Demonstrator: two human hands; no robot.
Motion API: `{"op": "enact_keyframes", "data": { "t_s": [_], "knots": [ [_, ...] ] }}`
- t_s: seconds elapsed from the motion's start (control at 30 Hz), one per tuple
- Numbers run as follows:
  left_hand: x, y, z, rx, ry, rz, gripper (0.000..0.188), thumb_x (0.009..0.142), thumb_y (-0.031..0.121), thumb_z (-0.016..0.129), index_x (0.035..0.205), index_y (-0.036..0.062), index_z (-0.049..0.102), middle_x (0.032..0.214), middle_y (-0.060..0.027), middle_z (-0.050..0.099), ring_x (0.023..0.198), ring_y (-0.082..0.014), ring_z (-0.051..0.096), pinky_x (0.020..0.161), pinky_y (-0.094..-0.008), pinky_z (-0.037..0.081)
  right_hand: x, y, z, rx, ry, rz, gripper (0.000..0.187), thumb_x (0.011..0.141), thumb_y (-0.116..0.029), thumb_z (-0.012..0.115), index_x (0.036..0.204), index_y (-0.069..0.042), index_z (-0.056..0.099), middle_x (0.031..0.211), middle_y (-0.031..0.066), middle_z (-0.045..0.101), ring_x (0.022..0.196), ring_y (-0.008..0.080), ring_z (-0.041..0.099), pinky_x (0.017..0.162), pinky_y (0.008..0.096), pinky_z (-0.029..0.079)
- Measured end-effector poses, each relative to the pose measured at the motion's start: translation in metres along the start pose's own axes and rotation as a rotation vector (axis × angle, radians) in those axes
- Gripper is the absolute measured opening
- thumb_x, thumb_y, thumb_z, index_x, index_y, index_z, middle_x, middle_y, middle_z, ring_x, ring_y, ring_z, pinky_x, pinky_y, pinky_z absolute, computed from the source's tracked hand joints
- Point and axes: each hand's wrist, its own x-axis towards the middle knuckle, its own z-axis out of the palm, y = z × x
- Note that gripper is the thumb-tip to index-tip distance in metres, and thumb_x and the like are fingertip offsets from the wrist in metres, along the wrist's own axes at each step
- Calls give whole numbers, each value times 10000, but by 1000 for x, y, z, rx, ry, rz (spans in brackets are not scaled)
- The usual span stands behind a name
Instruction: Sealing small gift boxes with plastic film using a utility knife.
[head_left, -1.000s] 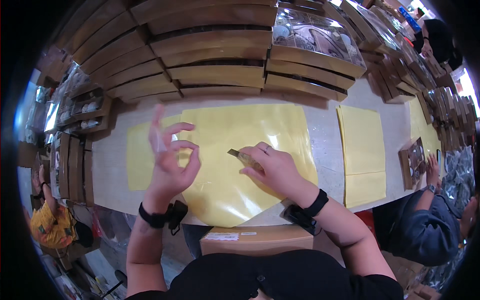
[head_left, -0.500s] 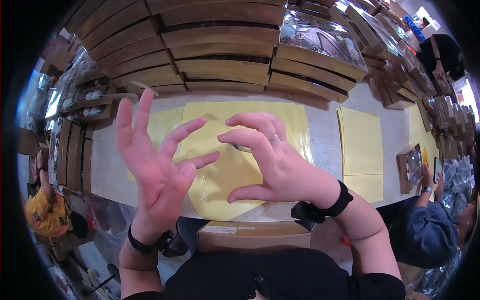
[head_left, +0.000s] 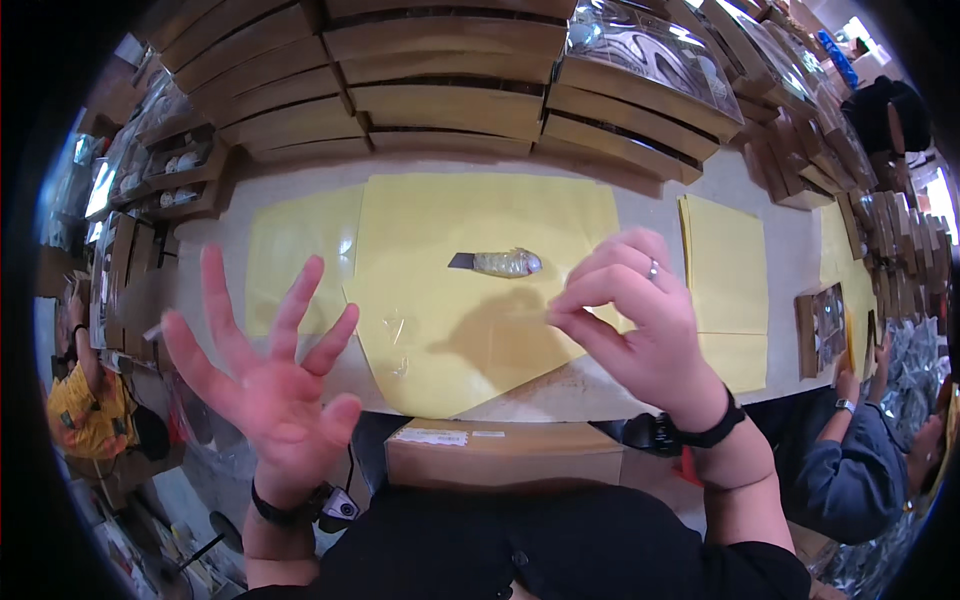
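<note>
My left hand (head_left: 275, 390) is raised over the table's near left edge, palm up and fingers spread. At one of its fingertips shows a small pale strip (head_left: 152, 332), perhaps tape, blurred. My right hand (head_left: 640, 320) hovers above the right part of a large yellow sheet (head_left: 560, 220), thumb and forefinger pinched together; whatever they hold, if anything, is too small to make out. On that sheet lies a blade with a tape-wrapped handle (head_left: 505, 263), its dark blade end toward the left. Small clear film pieces (head_left: 397, 326) rest on the sheet nearer me.
Stacked cardboard boxes (head_left: 440, 105) line the table's far side, one with a clear lid (head_left: 650, 60). More yellow sheets (head_left: 725, 270) lie at right, beside a small windowed box (head_left: 822, 330). A carton (head_left: 500, 455) stands against my front. Co-workers (head_left: 860, 470) sit at right and left.
My hands have drawn apart: the left moved left and down, the right moved right, its fingers closing into a pinch. The blade on the sheet is now uncovered.
</note>
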Motion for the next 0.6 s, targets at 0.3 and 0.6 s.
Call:
{"op": "enact_keyframes", "data": {
  "t_s": [0.3,0.6],
  "knots": [
    [-59,-4,-24,323,-717,-28,1385,713,102,859,1432,537,-243,1581,-259,-127,1348,-545,348,988,-525,493,-34,-39,-31,579,-483,634,87,822,-85,743,858,-55,670,800,5,646,754,135,563,727,277,445],
    [-59,-18,-7,244,-683,15,1443,724,96,855,1388,445,-377,1564,-310,-103,1137,-352,612,802,-388,597,-37,-38,-4,775,-693,858,165,850,-170,747,883,-30,666,822,-8,641,770,95,534,742,261,449]
  ]
}}
